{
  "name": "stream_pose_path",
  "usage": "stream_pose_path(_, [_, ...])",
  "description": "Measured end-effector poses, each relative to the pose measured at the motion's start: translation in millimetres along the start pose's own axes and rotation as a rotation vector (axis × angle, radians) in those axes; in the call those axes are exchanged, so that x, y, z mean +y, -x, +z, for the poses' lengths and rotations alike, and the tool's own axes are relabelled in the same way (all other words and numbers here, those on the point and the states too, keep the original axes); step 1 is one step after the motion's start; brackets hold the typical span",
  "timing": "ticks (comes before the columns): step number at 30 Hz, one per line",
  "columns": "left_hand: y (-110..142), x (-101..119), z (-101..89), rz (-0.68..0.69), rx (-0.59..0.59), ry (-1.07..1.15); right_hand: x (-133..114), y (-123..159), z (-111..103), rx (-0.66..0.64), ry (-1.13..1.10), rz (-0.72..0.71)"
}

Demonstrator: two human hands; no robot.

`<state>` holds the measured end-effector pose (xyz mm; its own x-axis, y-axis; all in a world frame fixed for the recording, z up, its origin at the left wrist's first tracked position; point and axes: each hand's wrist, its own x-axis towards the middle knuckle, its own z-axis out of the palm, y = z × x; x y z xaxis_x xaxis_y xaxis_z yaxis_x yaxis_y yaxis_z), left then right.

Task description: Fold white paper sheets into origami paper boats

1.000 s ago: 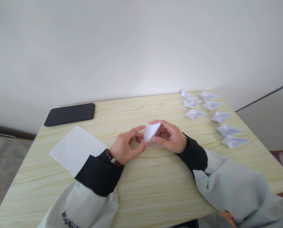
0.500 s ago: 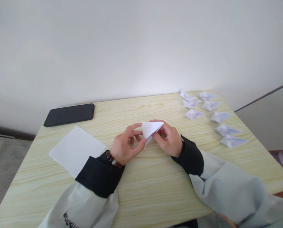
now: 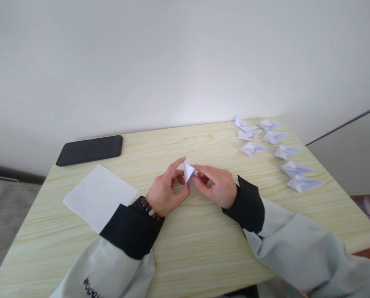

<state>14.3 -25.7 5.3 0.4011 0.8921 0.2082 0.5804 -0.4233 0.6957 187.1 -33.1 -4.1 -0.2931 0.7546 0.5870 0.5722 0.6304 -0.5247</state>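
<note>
- Folded paper [image 3: 189,171] had turned since a moment earlier.
- Left hand [image 3: 164,191] and right hand [image 3: 218,184] gripped it between fingers, apparently for steadiness.

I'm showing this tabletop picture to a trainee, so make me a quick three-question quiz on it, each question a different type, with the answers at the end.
1. Multiple choice: What are the left hand and the right hand holding between them?
A) a pair of scissors
B) a small folded paper piece
C) a pen

2. True or false: The beaded bracelet is worn on the right side.

3. Fill in the gap: The dark, flat, phone-like object lies at the far ____ corner of the table, as the person sees it.

Key:
1. B
2. False; it is worn on the left.
3. left
</note>
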Motion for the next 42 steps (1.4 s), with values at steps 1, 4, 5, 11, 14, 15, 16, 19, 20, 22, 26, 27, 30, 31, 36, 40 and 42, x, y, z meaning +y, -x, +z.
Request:
stream_pose_path(1, [0,1,0.4,-0.016,-0.002,0.006,0,0,0,-0.007,0.0,-0.009])
stream_pose_path(4, [0,4,1.7,-0.075,0.02,0.018,-1,0,2,-0.033,0.004,-0.014])
stream_pose_path(5, [0,4,1.9,-0.092,0.031,0.022,-1,0,2,-0.036,0.008,-0.014])
stream_pose_path(11, [0,1,0.7,-0.152,0.017,0.221,0,0,0,0.006,-0.022,-0.032])
stream_pose_path(14, [-1,-2,-1.3,-0.195,-0.049,0.493,1,-1,-4,0.036,-0.055,-0.051])
stream_pose_path(15, [-1,-3,-2.5,-0.209,-0.071,0.585,1,-1,-5,0.04,-0.057,-0.056])
stream_pose_path(16, [-1,-3,-4.2,-0.223,-0.088,0.668,2,-1,-6,0.041,-0.058,-0.06])
stream_pose_path(19, [-3,-6,-11.2,-0.274,-0.126,0.848,5,0,-7,0.037,-0.062,-0.092])
stream_pose_path(20, [-4,-8,-13.7,-0.293,-0.148,0.882,7,0,-7,0.033,-0.059,-0.108])
stream_pose_path(22, [-4,-13,-17.6,-0.318,-0.208,0.946,9,1,-8,0.024,-0.044,-0.137])
stream_pose_path(26, [-6,-22,-18.0,-0.302,-0.241,1.104,11,0,-9,-0.007,-0.011,-0.179])
stream_pose_path(27, [-7,-22,-16.9,-0.325,-0.215,1.117,11,-1,-9,-0.019,-0.012,-0.184])
stream_pose_path(30, [-9,-17,-13.9,-0.43,-0.096,0.989,11,-2,-10,-0.054,-0.039,-0.191])
stream_pose_path(31, [-9,-15,-13.5,-0.442,-0.096,0.909,11,-3,-10,-0.063,-0.051,-0.198])
stream_pose_path(36, [-10,-3,-14.9,-0.468,-0.077,0.698,13,-2,-9,-0.11,-0.09,-0.23])
stream_pose_path(40, [-10,-1,-15.8,-0.472,-0.042,0.629,12,-2,-10,-0.135,-0.176,-0.198])
stream_pose_path(42, [-11,-1,-15.6,-0.473,-0.033,0.603,11,-3,-11,-0.142,-0.233,-0.142])
